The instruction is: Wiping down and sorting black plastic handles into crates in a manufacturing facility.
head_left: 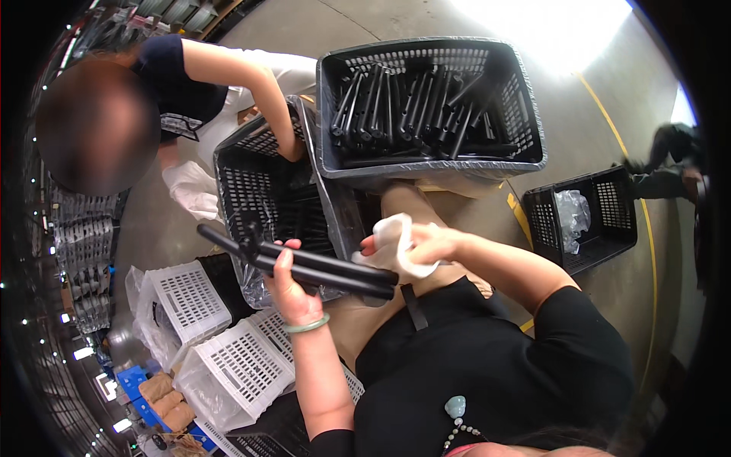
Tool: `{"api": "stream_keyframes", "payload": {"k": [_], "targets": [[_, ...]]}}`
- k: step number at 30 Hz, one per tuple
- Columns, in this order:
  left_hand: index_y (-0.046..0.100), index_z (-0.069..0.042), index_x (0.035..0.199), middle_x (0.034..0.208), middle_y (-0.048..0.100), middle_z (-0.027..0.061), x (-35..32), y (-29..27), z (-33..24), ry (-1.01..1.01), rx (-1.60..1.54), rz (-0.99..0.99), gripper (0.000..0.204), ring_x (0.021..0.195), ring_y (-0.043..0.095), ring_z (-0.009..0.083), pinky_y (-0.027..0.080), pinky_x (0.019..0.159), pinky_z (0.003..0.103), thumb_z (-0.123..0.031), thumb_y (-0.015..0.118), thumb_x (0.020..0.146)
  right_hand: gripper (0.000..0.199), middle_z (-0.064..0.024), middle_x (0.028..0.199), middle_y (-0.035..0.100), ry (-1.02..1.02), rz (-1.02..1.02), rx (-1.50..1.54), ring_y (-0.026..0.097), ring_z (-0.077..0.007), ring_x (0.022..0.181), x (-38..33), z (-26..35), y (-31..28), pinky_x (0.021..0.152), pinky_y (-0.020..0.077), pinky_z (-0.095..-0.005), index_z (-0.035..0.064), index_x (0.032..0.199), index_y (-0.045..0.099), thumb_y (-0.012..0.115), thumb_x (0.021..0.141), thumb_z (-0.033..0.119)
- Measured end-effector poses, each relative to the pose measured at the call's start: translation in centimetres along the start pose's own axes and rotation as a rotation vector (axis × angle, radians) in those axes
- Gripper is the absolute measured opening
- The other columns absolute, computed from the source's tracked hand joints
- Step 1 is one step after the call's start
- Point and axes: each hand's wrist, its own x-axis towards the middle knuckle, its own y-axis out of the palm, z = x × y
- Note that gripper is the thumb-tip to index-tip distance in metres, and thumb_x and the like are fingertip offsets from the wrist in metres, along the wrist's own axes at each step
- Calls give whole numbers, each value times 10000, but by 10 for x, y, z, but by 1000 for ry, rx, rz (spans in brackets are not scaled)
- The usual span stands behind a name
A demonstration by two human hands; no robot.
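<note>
Black tubes (pixel 335 264) sit clamped in our left hand (pixel 293 295), nearer us than the filled crate (pixel 442 166); our right hand (pixel 434 244) clutches cloth (pixel 395 232): likely wiping, next calling for rotation.

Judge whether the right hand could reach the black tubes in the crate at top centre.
Probably yes: the black tubes lie uncovered in the open crate and no arm crosses them, though the right hand holds a white cloth.

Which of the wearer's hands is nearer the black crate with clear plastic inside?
Right. The right hand, holding a white cloth, is to the left of that black crate; the left hand, gripping black tubes, is farther left.
</note>
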Motion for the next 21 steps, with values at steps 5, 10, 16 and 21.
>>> {"api": "stream_keyframes", "payload": {"k": [5, 10, 16, 21], "targets": [[547, -25, 1100, 959, 656, 99, 3, 36, 26, 3, 63, 120, 305, 714, 560, 101, 472, 645, 240, -207, 655, 881, 336, -6, 896, 632, 238, -13, -68, 570, -93, 864, 1, 0, 46, 791, 470, -264, 22, 1049, 623, 725, 839, 264], [541, -7, 1101, 940, 682, 134, 16, 29, 39, -47, 194, 208, 416, 564, 517, 86, 404, 485, 200, -403, 472, 992, 328, -43, 948, 674, 166, -511, -206, 630, -129, 875, -31, 11, -18, 802, 508, -307, 41, 1014, 638, 740, 806, 273], [537, 3, 1120, 807, 641, 100, -3, -15, 36, -207, 187, 238, 529, 552, 508, 107, 396, 479, 224, -474, 331, 1016, 296, -84, 782, 667, 321, -1015, -241, 639, -172, 612, -52, 79, -179, 551, 511, -297, 49, 1003, 641, 640, 862, 310], [530, 33, 1189, 836, 615, 87, -17, -25, 47, -481, -79, 391, 482, 585, 511, 101, 396, 489, 221, -389, 370, 1019, 538, -115, 929, 677, 122, -1296, 68, 638, -169, 680, -83, 57, -323, 583, 506, -277, 101, 1188, 605, 588, 876, 540]]}}
